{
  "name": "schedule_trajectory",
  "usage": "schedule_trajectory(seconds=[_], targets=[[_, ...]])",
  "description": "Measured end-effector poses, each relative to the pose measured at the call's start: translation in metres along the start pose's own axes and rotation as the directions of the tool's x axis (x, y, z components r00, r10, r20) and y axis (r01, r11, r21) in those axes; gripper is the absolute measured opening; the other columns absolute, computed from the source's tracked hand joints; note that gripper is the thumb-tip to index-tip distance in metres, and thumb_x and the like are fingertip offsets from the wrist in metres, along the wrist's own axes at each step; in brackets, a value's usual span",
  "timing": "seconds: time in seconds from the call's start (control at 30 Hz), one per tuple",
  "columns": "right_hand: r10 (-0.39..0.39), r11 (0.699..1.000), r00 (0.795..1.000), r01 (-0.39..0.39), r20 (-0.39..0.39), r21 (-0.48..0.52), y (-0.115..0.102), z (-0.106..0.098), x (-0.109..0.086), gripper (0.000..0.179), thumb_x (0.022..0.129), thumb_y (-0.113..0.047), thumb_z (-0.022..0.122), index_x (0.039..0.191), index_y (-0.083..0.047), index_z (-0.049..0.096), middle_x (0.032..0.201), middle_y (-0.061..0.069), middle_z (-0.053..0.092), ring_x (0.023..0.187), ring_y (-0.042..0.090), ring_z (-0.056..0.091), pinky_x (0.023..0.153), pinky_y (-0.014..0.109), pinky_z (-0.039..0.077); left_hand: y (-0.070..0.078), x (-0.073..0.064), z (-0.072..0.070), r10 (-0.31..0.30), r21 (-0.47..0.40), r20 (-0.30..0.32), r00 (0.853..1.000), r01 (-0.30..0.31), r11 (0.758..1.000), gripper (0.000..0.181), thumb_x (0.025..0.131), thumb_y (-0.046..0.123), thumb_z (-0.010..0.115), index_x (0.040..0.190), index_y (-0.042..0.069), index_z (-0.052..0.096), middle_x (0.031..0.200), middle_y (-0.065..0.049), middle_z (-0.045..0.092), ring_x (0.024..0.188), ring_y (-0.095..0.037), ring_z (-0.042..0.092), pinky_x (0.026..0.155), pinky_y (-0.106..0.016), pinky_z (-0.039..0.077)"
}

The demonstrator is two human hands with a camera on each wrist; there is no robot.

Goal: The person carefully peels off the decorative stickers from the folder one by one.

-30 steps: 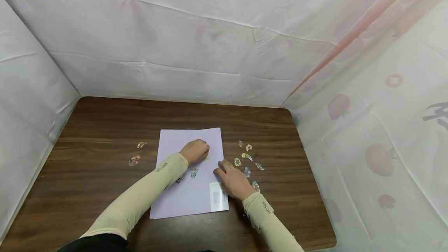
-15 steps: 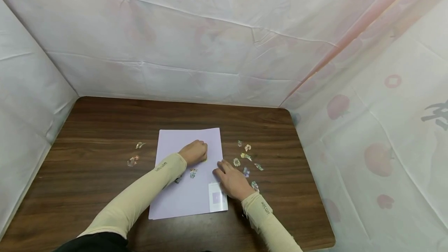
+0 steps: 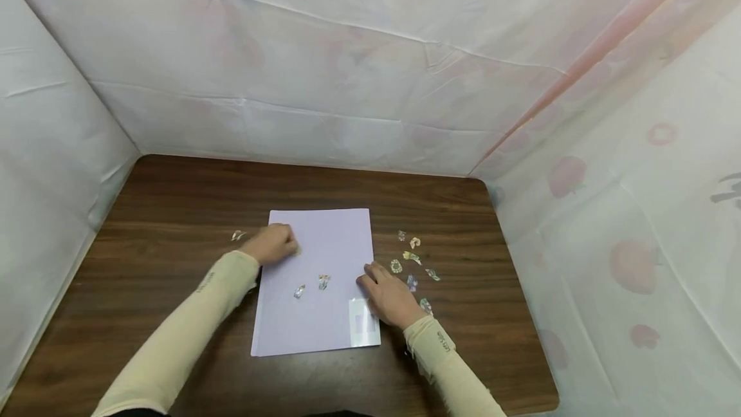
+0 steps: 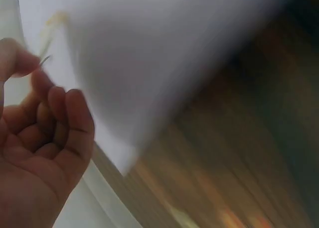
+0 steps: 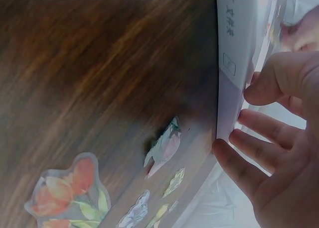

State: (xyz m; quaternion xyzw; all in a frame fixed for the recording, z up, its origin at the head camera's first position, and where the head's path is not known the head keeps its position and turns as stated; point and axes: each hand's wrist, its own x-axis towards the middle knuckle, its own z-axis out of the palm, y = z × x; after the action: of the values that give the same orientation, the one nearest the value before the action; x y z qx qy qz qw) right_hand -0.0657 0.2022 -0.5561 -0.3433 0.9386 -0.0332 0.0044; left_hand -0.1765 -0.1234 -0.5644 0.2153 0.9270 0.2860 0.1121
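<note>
My left hand (image 3: 271,244) is over the upper left edge of a lilac folder (image 3: 318,320). Its thumb and forefinger pinch a small yellowish flower sticker (image 4: 56,25), blurred in the left wrist view. The other fingers curl loosely. My right hand (image 3: 389,295) rests on the folder's right edge, its fingers (image 5: 271,126) fairly straight against the side. Two stickers lie on the folder: a flower sticker (image 3: 323,282) near the middle and a pale sticker (image 3: 299,291) to its left.
Several loose flower stickers lie on the wooden table (image 3: 463,340) right of the folder, among them a red tulip sticker (image 5: 65,188). Another sticker (image 3: 237,235) lies left of the folder, beside my left hand. White printed sheets (image 3: 318,69) hang around the table.
My left hand has moved left across the folder to its upper left edge, with the yellowish sticker. The pale sticker its wrist partly covered now shows. My right hand stays at the folder's edge.
</note>
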Motion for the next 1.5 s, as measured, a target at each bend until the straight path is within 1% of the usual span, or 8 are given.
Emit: schedule_trajectory(seconds=[0.1, 0.23, 0.43, 0.67, 0.93, 1.13, 1.3, 1.5], targets=[[0.005, 1.0, 1.0, -0.005, -0.002, 0.012, 0.002, -0.002, -0.002, 0.044, 0.083, -0.009, 0.076, 0.124, -0.012, 0.062, 0.138, 0.019, 0.053, 0.132, 0.038, 0.048, 0.095, 0.046, 0.05, -0.024, -0.017, -0.019, -0.08, 0.012, 0.022, 0.997, 0.079, 0.997, 0.011, 0.086, 0.009, 0.061, 0.078, 0.007, 0.069, 0.075, -0.001, 0.063, 0.065, -0.016, 0.054, 0.064, -0.037, 0.05], [0.006, 1.0, 1.0, -0.006, -0.004, 0.018, 0.004, -0.003, -0.004, 0.046, 0.08, -0.009, 0.077, 0.123, -0.011, 0.063, 0.138, 0.02, 0.053, 0.132, 0.038, 0.048, 0.095, 0.046, 0.05, -0.043, -0.032, -0.033, -0.121, 0.025, 0.021, 0.992, 0.121, 0.992, 0.013, 0.089, 0.006, 0.059, 0.085, 0.005, 0.071, 0.082, -0.003, 0.067, 0.07, -0.016, 0.057, 0.069, -0.04, 0.052], [0.003, 1.0, 1.0, -0.003, 0.0, 0.027, 0.006, -0.004, -0.007, 0.046, 0.08, -0.009, 0.077, 0.124, -0.012, 0.062, 0.138, 0.019, 0.053, 0.132, 0.039, 0.047, 0.095, 0.047, 0.05, -0.048, -0.04, -0.042, -0.14, 0.057, -0.023, 0.99, 0.141, 0.988, 0.01, 0.088, 0.005, 0.059, 0.086, 0.004, 0.069, 0.079, -0.003, 0.065, 0.066, -0.017, 0.057, 0.066, -0.041, 0.051], [0.006, 1.0, 1.0, -0.006, -0.003, 0.016, 0.009, -0.002, -0.01, 0.046, 0.08, -0.009, 0.077, 0.123, -0.011, 0.062, 0.137, 0.02, 0.053, 0.131, 0.039, 0.048, 0.096, 0.047, 0.05, -0.042, -0.036, -0.038, -0.12, 0.074, -0.052, 0.991, 0.124, 0.99, 0.009, 0.091, 0.007, 0.061, 0.085, 0.005, 0.068, 0.078, -0.002, 0.063, 0.069, -0.018, 0.057, 0.067, -0.041, 0.051], [0.006, 1.0, 1.0, -0.006, 0.001, 0.014, 0.007, -0.002, -0.01, 0.048, 0.079, -0.01, 0.079, 0.124, -0.011, 0.062, 0.137, 0.019, 0.052, 0.131, 0.038, 0.048, 0.096, 0.045, 0.05, -0.024, -0.03, -0.019, -0.065, 0.076, -0.054, 0.996, 0.069, 0.995, 0.01, 0.09, 0.008, 0.064, 0.081, 0.009, 0.068, 0.073, 0.002, 0.06, 0.065, -0.016, 0.054, 0.064, -0.038, 0.048], [0.003, 1.0, 1.0, -0.003, -0.007, 0.007, 0.007, -0.003, -0.011, 0.047, 0.079, -0.01, 0.079, 0.123, -0.011, 0.062, 0.136, 0.02, 0.053, 0.13, 0.038, 0.048, 0.096, 0.044, 0.05, 0.012, -0.025, 0.007, 0.022, 0.09, -0.074, 0.997, -0.015, 0.996, 0.012, 0.088, 0.008, 0.065, 0.076, 0.011, 0.068, 0.07, 0.004, 0.058, 0.063, -0.012, 0.052, 0.062, -0.034, 0.047], [0.007, 1.0, 1.0, -0.007, -0.008, 0.002, 0.008, -0.004, -0.01, 0.047, 0.079, -0.01, 0.078, 0.123, -0.011, 0.062, 0.137, 0.02, 0.053, 0.131, 0.038, 0.048, 0.095, 0.044, 0.051, 0.042, -0.021, 0.027, 0.108, 0.066, -0.062, 0.992, -0.104, 0.992, 0.013, 0.088, 0.01, 0.068, 0.075, 0.014, 0.069, 0.07, 0.007, 0.057, 0.064, -0.01, 0.051, 0.063, -0.032, 0.047], [0.014, 1.0, 1.0, -0.014, -0.004, 0.018, 0.006, -0.004, -0.009, 0.047, 0.079, -0.01, 0.079, 0.123, -0.011, 0.062, 0.138, 0.02, 0.052, 0.131, 0.038, 0.048, 0.095, 0.045, 0.05, 0.063, -0.017, 0.041, 0.166, 0.069, -0.012, 0.986, -0.165, 0.984, 0.014, 0.089, 0.012, 0.072, 0.076, 0.014, 0.069, 0.066, 0.01, 0.054, 0.06, -0.007, 0.047, 0.06, -0.028, 0.045]])
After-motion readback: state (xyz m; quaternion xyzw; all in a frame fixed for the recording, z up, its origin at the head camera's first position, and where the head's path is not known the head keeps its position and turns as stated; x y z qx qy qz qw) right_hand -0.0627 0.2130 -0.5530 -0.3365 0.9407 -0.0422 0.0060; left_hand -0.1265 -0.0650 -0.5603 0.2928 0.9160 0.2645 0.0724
